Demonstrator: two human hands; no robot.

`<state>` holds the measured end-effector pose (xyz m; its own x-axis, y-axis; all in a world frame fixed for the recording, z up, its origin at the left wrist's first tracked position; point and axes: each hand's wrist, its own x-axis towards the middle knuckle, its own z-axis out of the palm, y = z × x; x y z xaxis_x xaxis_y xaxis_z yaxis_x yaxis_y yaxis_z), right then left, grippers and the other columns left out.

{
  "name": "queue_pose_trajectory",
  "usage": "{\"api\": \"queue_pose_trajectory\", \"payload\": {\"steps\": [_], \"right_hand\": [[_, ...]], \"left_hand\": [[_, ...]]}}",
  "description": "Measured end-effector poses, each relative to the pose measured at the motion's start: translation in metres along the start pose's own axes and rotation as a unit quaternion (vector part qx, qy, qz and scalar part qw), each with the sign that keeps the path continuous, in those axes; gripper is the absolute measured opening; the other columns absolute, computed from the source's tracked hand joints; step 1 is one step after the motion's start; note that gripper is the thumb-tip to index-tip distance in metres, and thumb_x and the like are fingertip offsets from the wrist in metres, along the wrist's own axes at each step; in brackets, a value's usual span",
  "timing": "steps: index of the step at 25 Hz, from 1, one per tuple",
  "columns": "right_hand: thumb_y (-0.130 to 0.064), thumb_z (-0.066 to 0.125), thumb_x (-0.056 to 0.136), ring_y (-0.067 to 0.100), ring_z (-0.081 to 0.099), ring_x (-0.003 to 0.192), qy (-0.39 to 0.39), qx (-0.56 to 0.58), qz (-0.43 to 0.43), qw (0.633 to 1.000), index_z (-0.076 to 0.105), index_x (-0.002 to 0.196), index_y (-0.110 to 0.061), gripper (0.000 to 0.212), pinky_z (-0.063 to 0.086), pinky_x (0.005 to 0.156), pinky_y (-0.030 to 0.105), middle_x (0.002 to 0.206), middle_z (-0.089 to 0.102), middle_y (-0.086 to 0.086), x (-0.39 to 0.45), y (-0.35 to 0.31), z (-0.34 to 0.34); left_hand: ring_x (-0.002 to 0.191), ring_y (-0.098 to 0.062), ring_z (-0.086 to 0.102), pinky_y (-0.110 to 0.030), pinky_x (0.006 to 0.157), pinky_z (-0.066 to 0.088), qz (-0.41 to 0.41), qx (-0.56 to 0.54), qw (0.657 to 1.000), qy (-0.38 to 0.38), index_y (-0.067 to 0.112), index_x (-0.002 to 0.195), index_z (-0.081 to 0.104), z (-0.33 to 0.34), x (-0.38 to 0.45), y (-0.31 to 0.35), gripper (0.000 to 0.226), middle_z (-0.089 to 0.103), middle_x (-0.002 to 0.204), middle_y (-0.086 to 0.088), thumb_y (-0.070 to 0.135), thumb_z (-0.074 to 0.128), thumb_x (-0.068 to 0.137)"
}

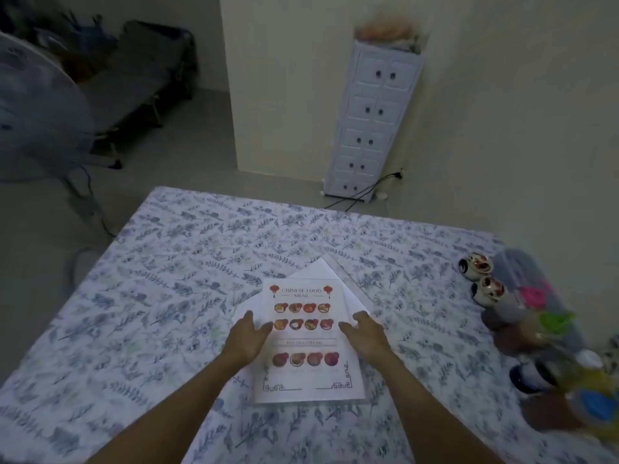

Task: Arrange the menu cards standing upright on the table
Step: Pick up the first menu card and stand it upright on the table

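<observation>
A loose stack of menu cards (303, 333) lies flat on the table (160, 296), which is covered by a blue floral cloth. The top card shows a Chinese food menu with rows of dish pictures. White sheets fan out beneath it toward the far right. My left hand (249, 338) rests on the stack's left edge, fingers spread. My right hand (363, 331) rests on its right edge, fingers curled slightly. Neither hand has closed around a card.
Two small painted ceramic cups (475, 262) and several jars and bottles with coloured lids (549, 333) crowd the table's right edge. A tall white drawer cabinet (368, 118) stands against the far wall. A fan (37, 115) and a folding cot (140, 82) sit at left.
</observation>
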<state>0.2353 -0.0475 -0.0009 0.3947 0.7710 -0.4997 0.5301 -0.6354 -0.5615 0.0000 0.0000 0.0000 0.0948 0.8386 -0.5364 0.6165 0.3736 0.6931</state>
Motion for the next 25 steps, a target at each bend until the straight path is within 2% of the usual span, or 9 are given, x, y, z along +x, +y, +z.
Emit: {"api": "queue_pose_trajectory", "payload": {"steps": [3,6,9,14,17,19,20,23,25], "right_hand": [[-0.037,0.056,0.091,0.031,0.058,0.112,0.01,0.063,0.083,0.995,0.05,0.124,-0.003,0.048,0.043,0.087,0.03,0.127,0.059,0.018,0.018,0.003,0.019],[-0.029,0.062,0.089,0.03,0.063,0.096,0.023,0.132,0.119,0.984,0.063,0.108,-0.001,0.034,0.049,0.082,0.034,0.112,0.067,0.019,0.024,0.008,0.028],[-0.015,0.069,0.085,0.032,0.066,0.097,0.062,0.155,0.115,0.979,0.07,0.108,-0.002,0.026,0.053,0.085,0.035,0.109,0.07,0.018,0.024,0.01,0.026],[-0.008,0.072,0.082,0.033,0.069,0.094,0.035,0.195,0.114,0.974,0.069,0.11,0.001,0.03,0.057,0.086,0.041,0.108,0.072,0.019,0.021,0.008,0.018],[-0.003,0.072,0.081,0.03,0.069,0.087,-0.011,0.226,0.102,0.969,0.067,0.103,0.003,0.023,0.059,0.076,0.037,0.107,0.071,0.02,0.015,0.001,0.005],[-0.002,0.072,0.081,0.026,0.069,0.084,-0.045,0.232,0.082,0.968,0.066,0.089,-0.006,0.011,0.057,0.069,0.032,0.106,0.072,0.017,0.009,-0.001,-0.006],[-0.002,0.072,0.081,0.026,0.069,0.085,-0.06,0.241,0.064,0.967,0.063,0.086,-0.01,0.012,0.057,0.067,0.031,0.105,0.072,0.015,0.004,0.001,-0.014],[-0.003,0.072,0.082,0.025,0.069,0.09,-0.074,0.258,0.007,0.963,0.061,0.097,-0.006,0.019,0.056,0.058,0.026,0.101,0.071,0.011,-0.008,0.016,-0.04],[-0.001,0.071,0.081,0.022,0.069,0.091,-0.052,0.263,-0.037,0.963,0.065,0.105,-0.006,0.025,0.058,0.063,0.025,0.104,0.072,0.011,-0.017,0.033,-0.06]], "left_hand": [[0.131,-0.035,0.047,-0.04,0.106,0.04,-0.084,-0.143,0.986,-0.019,0.002,0.144,0.035,0.008,0.023,-0.021,0.061,0.045,0.147,-0.019,0.03,0.057,0.094],[0.102,-0.037,0.067,-0.05,0.094,0.054,-0.131,-0.24,0.957,-0.095,-0.005,0.121,0.059,0.01,0.036,-0.034,0.036,0.066,0.12,-0.025,0.016,0.06,0.092],[0.085,-0.032,0.071,-0.038,0.07,0.059,-0.115,-0.261,0.954,-0.092,-0.004,0.104,0.067,0.01,0.039,-0.038,0.019,0.073,0.105,-0.023,0.007,0.063,0.09],[0.094,-0.038,0.07,-0.047,0.081,0.058,-0.105,-0.283,0.951,-0.063,-0.007,0.104,0.063,0.005,0.029,-0.042,0.022,0.072,0.104,-0.024,0.006,0.067,0.087],[0.085,-0.034,0.072,-0.038,0.067,0.06,-0.075,-0.298,0.95,-0.047,-0.004,0.104,0.063,-0.001,0.013,-0.039,0.023,0.074,0.097,-0.02,0.006,0.069,0.085],[0.079,-0.03,0.074,-0.032,0.057,0.059,-0.05,-0.303,0.951,-0.039,-0.002,0.102,0.062,-0.004,0.001,-0.036,0.021,0.077,0.089,-0.015,0.006,0.069,0.085],[0.078,-0.029,0.075,-0.031,0.058,0.06,-0.033,-0.304,0.951,-0.038,-0.001,0.101,0.062,-0.004,-0.006,-0.033,0.02,0.078,0.087,-0.013,0.007,0.07,0.084],[0.082,-0.029,0.076,-0.032,0.063,0.061,0.026,-0.296,0.954,-0.046,0.001,0.097,0.062,0.002,-0.021,-0.021,0.019,0.079,0.087,-0.012,0.009,0.071,0.083],[0.082,-0.027,0.076,-0.028,0.063,0.061,0.065,-0.286,0.955,-0.041,0.002,0.092,0.063,0.017,-0.032,-0.009,0.017,0.079,0.085,-0.011,0.011,0.073,0.081]]}}
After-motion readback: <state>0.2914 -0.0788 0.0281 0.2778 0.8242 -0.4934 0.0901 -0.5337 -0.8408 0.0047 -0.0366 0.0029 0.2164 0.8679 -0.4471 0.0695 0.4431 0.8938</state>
